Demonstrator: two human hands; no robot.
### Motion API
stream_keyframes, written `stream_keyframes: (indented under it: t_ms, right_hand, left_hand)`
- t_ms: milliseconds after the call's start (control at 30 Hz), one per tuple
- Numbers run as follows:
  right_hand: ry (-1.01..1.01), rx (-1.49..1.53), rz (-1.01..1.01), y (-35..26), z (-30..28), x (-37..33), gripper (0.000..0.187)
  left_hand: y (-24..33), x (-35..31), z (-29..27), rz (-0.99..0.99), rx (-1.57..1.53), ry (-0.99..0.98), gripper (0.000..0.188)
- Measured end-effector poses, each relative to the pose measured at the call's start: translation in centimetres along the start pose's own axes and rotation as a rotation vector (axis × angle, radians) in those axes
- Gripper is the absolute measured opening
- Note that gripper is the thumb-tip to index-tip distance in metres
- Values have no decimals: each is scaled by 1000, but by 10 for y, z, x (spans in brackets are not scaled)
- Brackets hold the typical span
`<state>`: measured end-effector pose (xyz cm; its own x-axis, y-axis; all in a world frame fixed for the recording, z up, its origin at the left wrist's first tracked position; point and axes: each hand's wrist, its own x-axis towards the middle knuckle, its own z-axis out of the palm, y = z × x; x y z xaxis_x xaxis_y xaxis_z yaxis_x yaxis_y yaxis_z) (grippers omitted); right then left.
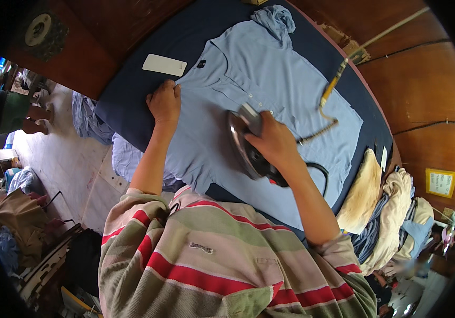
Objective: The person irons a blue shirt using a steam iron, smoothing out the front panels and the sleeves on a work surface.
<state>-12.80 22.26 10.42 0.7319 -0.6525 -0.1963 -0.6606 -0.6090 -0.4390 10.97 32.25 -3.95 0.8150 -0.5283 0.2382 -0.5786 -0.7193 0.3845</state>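
Note:
A light blue short-sleeved shirt [301,79] with a buttoned neck placket lies spread over a dark blue padded ironing table [127,95]. My right hand [275,140] is closed round the handle of an electric iron [242,146], which is over the front of the shirt and slightly blurred. At the left, my left hand [165,103] is closed at the shirt's shoulder edge near the collar, its fingertips curled out of sight. Just beyond that hand lies a white card [164,65] with rounded corners. One sleeve [274,20] is bunched up at the far end.
From the right hangs a coiled cord [317,131] with a yellow section, leading toward the iron. Folded cloths and garments [397,212] are piled at the table's right edge. More bluish cloth [90,119] hangs off the left side. Wooden panels [423,90] stand close behind.

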Motion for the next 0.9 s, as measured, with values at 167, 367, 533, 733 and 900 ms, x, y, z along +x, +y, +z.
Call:
stream_keyframes:
  t_ms: [167,367,533,733,900]
  right_hand:
    - [-148,-38,-57,-49,6,58,49]
    - [-39,-46,-102,-38,-17,55,40]
    - [-15,-109,-82,-43,-9,83,51]
    - [-12,-183,-92,-54,6,92,46]
    - [-41,-153,-100,-56,4,93,44]
  left_hand:
    - [-7,5,1,71,-62,35,18]
    - [-9,6,1,61,-182,76,18]
    - [-7,7,-1,21,-170,31,19]
    - [-12,8,4,14,-136,56,19]
    - [-13,10,2,-19,-213,-11,18]
